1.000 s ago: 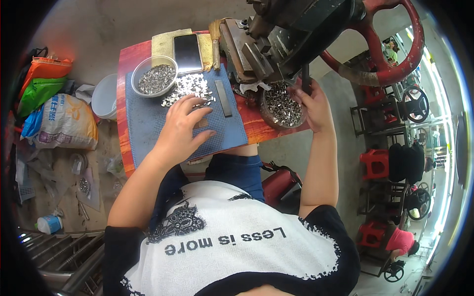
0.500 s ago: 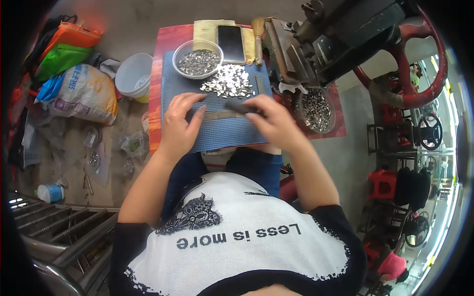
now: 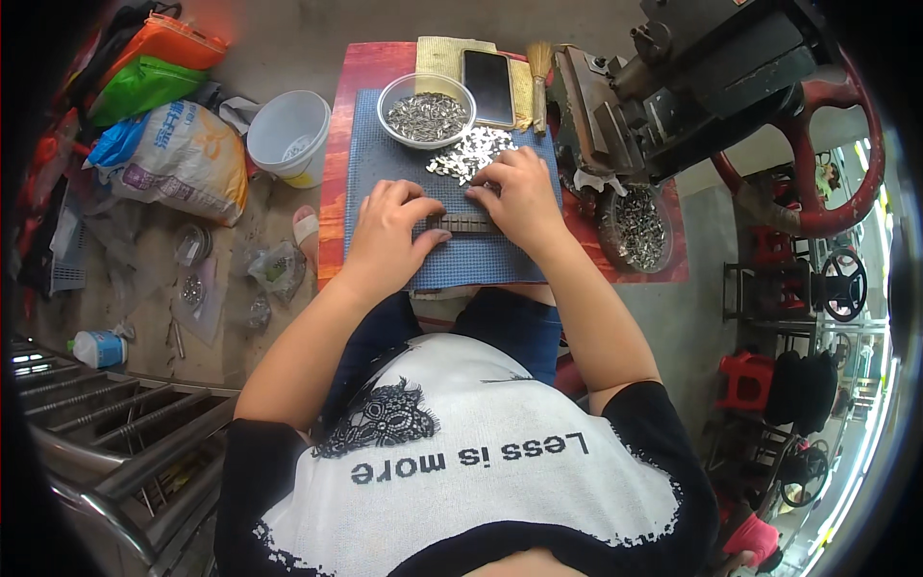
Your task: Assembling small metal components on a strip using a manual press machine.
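A narrow metal bar with slots along it (image 3: 465,223) lies on the blue ribbed mat (image 3: 452,269). At its left end, the thumb and index finger of my left hand (image 3: 392,231) close on either side of it. Above the bar's right end is my right hand (image 3: 522,197), its thumb and fingertips drawn together beside a pile of small shiny metal pieces (image 3: 468,156). Whatever sits between those fingertips is too small to make out. Behind the pile stands a clear round bowl (image 3: 385,113) full of small dark-grey metal pieces.
A phone (image 3: 487,87) and a brush (image 3: 538,85) lie at the table's far side. To the right are a heavy press with a red wheel (image 3: 860,96) and a container of metal pieces (image 3: 638,231). A white bucket (image 3: 288,135) and filled bags (image 3: 178,159) stand left.
My right hand no longer shows the dark block it held over the bar and has moved up to the pile. My left fingers have come onto the bar's left end. The view has shifted slightly.
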The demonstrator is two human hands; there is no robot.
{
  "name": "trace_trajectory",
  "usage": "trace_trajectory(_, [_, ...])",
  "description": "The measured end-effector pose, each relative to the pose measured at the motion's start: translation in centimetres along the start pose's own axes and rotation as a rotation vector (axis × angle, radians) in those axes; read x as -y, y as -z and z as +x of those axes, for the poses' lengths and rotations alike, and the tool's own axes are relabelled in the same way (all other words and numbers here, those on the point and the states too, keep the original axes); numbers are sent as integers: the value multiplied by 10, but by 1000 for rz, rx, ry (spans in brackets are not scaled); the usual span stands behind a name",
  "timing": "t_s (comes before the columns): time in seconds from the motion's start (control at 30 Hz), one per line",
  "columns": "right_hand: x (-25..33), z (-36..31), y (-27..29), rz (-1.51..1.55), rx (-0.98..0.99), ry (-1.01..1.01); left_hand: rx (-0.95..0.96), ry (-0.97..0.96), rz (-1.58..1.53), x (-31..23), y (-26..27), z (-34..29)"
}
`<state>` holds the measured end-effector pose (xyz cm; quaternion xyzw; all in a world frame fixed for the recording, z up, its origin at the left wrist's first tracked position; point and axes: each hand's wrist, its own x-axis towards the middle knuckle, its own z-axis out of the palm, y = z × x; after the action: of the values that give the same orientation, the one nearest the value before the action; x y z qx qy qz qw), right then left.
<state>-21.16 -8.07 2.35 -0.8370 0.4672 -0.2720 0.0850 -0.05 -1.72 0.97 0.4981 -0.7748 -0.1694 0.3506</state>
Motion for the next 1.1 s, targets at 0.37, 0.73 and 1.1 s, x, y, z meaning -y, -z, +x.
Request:
trace_trajectory(0.37, [-13,-7,15,36,-78,-238,-90,45,121,13,-17,20])
trace_trajectory(0.73, [-2,6,-15,-34,-42,-123,162,-3,177,-21,-44,27])
trace_trajectory(1.1, [3,20,-19,112,-1,41,-116,114,-105,-14,-10,4])
